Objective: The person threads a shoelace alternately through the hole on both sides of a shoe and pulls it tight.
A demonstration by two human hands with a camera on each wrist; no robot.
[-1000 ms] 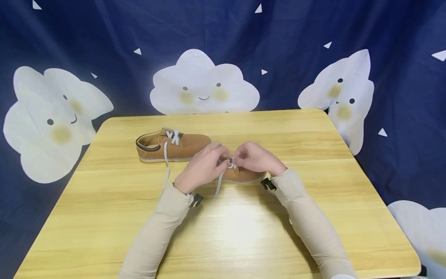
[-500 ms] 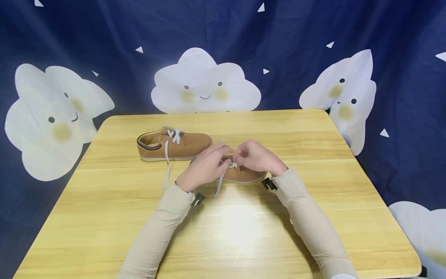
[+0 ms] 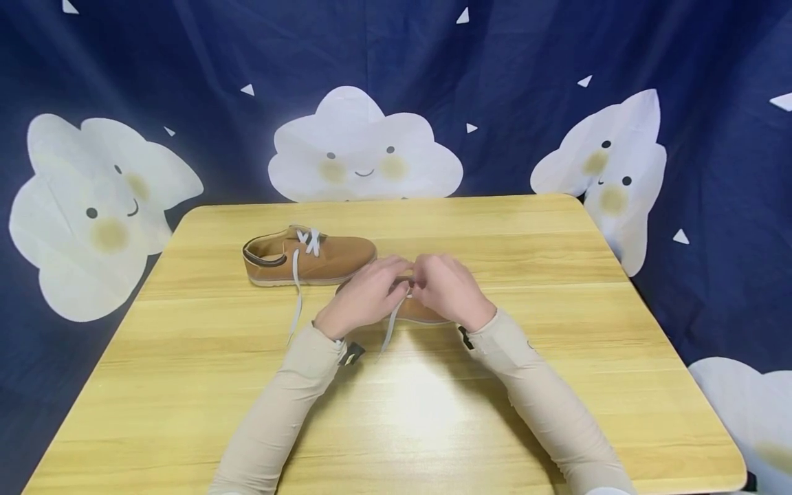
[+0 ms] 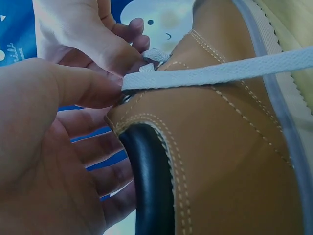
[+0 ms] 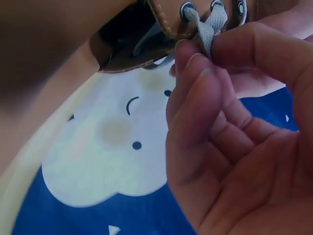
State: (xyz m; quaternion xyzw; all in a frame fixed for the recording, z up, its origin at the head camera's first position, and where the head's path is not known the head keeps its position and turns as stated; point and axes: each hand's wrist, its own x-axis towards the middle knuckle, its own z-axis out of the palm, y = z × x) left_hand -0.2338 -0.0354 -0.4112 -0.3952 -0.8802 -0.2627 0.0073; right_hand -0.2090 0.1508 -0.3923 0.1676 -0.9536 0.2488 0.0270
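Note:
A brown lace-up shoe point(image 3: 423, 313) lies on the table under both hands, its toe pointing right; the hands cover much of its upper. My left hand point(image 3: 361, 292) pinches the eyelet edge of this shoe, thumb beside an eyelet in the left wrist view. From there a flat pale lace point(image 4: 195, 77) runs across the side of the shoe, and its end hangs down to the table in the head view. In the right wrist view, my right hand point(image 5: 234, 112) pinches a crossed part of the lace point(image 5: 213, 24) between thumb and fingers, just outside the eyelets.
A matching brown shoe point(image 3: 346, 256) sits behind and to the left, close to my left hand, with white crossed laces and one loose lace end point(image 3: 298, 295) trailing forward. The wooden table point(image 3: 185, 385) ends at a dark blue cloud-print curtain point(image 3: 507, 55).
My right hand has moved left toward my left hand and turned, covering more of the shoe's laces. The left hand and the rear shoe have stayed in place.

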